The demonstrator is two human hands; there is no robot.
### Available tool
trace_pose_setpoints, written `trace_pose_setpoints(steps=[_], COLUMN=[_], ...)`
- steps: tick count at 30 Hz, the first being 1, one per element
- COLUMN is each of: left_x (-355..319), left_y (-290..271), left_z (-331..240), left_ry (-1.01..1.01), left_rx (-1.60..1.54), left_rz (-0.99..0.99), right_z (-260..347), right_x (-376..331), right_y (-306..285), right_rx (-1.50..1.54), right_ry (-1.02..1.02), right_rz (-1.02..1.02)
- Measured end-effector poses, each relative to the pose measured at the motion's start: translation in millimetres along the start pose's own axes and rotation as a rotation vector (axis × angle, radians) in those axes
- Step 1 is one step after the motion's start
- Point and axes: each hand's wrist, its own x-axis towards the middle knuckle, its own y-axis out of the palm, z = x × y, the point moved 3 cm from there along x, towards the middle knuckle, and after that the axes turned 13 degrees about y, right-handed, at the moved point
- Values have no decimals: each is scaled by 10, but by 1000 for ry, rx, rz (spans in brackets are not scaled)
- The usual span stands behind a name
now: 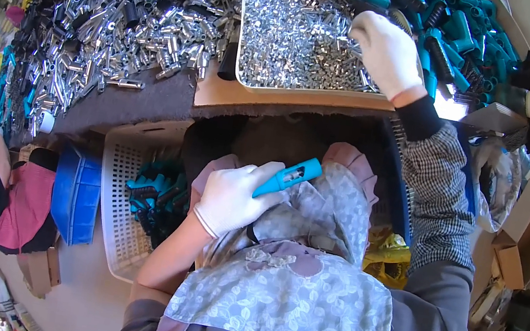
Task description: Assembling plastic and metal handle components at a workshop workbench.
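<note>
My left hand (231, 201), in a white glove, is closed round a teal plastic tube-shaped handle (291, 176) above my lap. An oblong opening in the handle's side shows metal inside, and its far end points up to the right. My right hand (386, 55), also gloved, is over the right side of a shallow pale tray (239, 52). Its fingers are bent together in a pinch; whatever is between them is too small or hidden to make out. Small shiny metal pieces (297, 43) fill the tray.
Metal tubes (177, 39) lie heaped left of the tray, and teal plastic housings (459, 33) pile up right of it. A white basket (117, 212) holding teal parts stands low at left, beside a blue bin (77, 196). Another person (16, 204) sits farther left. Cardboard boxes (525, 235) stand at right.
</note>
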Motion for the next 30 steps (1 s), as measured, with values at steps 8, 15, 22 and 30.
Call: trace_pose_setpoints(steps=[8,15,22,30], left_x=[-7,-37,-35,-64], left_y=[-55,-53,-58,46], left_z=[57,30,-11,-23], left_ry=[-40,-34,9,45], left_rx=[65,79,97,72], left_rz=[111,53,34,61], right_z=[785,831,953,1229], right_x=[-837,-1342,-1400,-1447], right_y=[-223,58,105,-11], right_rx=[677,718,547,187], right_ry=[9,-40,-320,-272], right_rz=[617,736,604,806])
